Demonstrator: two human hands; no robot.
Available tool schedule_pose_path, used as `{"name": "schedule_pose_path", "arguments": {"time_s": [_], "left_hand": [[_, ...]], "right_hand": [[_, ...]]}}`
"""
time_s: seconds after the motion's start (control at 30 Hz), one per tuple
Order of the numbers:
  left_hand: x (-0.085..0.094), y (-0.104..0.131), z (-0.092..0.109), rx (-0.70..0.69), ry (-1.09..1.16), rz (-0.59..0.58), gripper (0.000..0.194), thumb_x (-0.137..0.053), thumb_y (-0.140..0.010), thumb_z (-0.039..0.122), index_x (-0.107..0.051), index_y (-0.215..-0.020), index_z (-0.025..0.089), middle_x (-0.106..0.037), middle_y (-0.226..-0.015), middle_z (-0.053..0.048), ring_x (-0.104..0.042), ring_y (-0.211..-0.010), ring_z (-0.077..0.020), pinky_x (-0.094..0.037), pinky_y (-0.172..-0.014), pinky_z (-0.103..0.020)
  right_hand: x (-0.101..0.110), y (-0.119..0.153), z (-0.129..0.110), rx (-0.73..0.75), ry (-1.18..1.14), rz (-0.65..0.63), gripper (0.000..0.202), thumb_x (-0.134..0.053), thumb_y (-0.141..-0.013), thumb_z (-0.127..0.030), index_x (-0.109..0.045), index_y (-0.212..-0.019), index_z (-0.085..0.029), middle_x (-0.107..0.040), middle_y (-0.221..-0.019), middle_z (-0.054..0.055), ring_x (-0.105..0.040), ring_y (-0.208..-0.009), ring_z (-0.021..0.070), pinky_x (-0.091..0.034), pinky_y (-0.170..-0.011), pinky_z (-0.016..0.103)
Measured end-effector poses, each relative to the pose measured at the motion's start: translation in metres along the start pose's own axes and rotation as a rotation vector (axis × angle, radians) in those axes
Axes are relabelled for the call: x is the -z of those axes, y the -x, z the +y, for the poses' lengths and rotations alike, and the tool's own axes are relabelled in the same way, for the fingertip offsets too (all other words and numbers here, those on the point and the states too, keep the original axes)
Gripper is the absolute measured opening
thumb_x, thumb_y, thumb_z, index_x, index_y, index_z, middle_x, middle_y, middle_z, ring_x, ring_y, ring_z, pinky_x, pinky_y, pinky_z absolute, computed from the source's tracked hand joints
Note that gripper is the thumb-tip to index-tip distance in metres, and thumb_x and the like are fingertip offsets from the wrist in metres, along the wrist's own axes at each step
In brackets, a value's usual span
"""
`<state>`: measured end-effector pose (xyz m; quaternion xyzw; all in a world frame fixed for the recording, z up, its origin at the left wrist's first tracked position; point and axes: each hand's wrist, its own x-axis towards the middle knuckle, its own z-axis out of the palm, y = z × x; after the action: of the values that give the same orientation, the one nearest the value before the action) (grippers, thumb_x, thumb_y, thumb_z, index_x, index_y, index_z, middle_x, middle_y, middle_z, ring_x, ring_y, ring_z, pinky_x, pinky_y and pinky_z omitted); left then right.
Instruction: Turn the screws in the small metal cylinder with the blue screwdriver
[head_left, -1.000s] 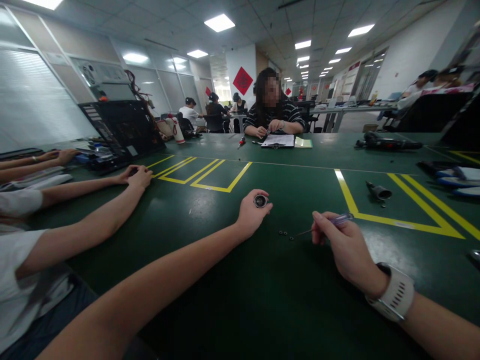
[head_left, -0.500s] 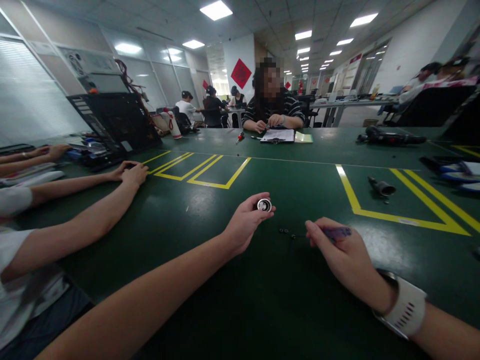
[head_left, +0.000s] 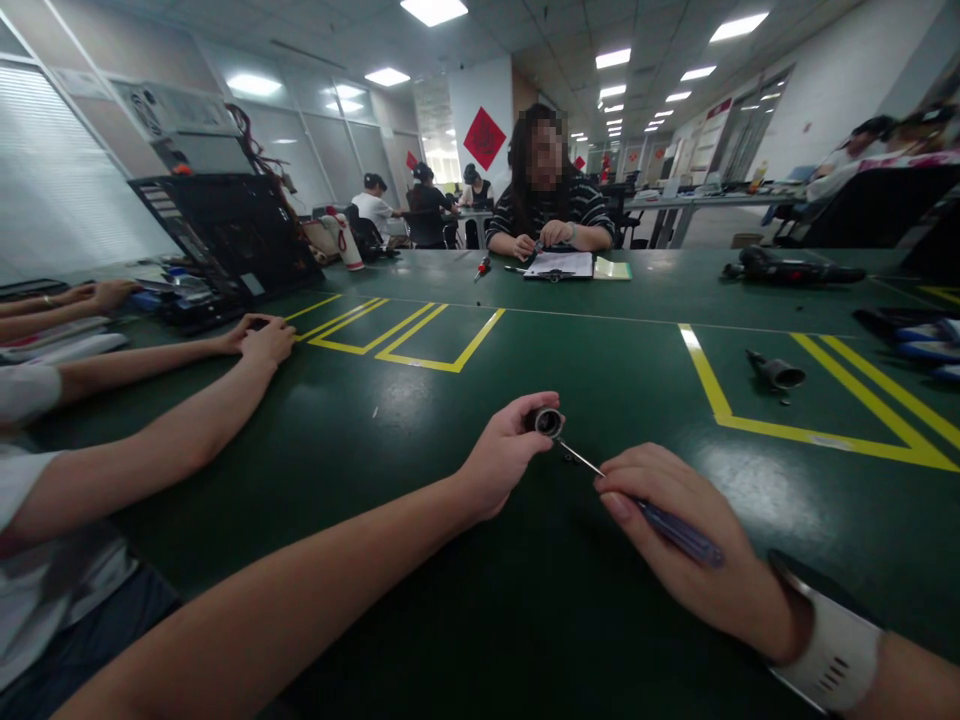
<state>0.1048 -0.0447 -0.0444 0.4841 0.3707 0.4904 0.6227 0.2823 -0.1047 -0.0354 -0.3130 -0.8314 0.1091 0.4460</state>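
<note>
The left hand [head_left: 504,462] pinches a small round metal fitting [head_left: 548,421] just above the green worktop [head_left: 420,420]. The right hand [head_left: 686,545], grip closed on a screwdriver [head_left: 651,512], sets its tip at the fitting. Judged step: driving a screw; next requires steady tip alignment.

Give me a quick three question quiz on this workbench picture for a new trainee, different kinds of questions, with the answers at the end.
1. True or false: the left hand holds a small round metal part above the green table.
2. Multiple choice: what does the right hand hold? A, a hammer. B, a thin screwdriver with a purple handle. C, a pair of pliers.
3. Fill in the missing word: the screwdriver's tip points at the round part from the ____ side.

Key
1. True; its fingertips pinch the part.
2. B.
3. Right; the shaft runs from the right hand up and left to the part.
</note>
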Motion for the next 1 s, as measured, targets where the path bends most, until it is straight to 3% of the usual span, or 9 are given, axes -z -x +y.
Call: {"name": "schedule_pose_path", "arguments": {"time_s": [0.43, 1.0], "left_hand": [[-0.005, 0.007, 0.004, 0.021, -0.039, -0.076, 0.047, -0.055, -0.061, -0.003, -0.061, -0.103, 0.016, -0.063, -0.103, -0.005, -0.057, -0.103, -0.0205, -0.037, -0.098, -0.040], [-0.008, 0.009, 0.008, -0.003, -0.121, -0.003, 0.029, -0.051, -0.071, 0.000, -0.063, -0.093, 0.014, -0.066, -0.096, -0.007, -0.062, -0.095, -0.0178, -0.045, -0.093, -0.039]], "right_hand": [[-0.001, -0.001, 0.003, -0.020, 0.025, -0.022, 0.013, -0.051, -0.086, -0.017, -0.059, -0.096, -0.021, -0.065, -0.089, 0.003, -0.061, -0.085, 0.0159, -0.050, -0.075, 0.031], [-0.002, -0.003, 0.003, -0.038, 0.018, -0.110, 0.009, -0.049, -0.088, -0.017, -0.055, -0.093, -0.022, -0.063, -0.091, 0.004, -0.059, -0.088, 0.0181, -0.049, -0.075, 0.035]]}}
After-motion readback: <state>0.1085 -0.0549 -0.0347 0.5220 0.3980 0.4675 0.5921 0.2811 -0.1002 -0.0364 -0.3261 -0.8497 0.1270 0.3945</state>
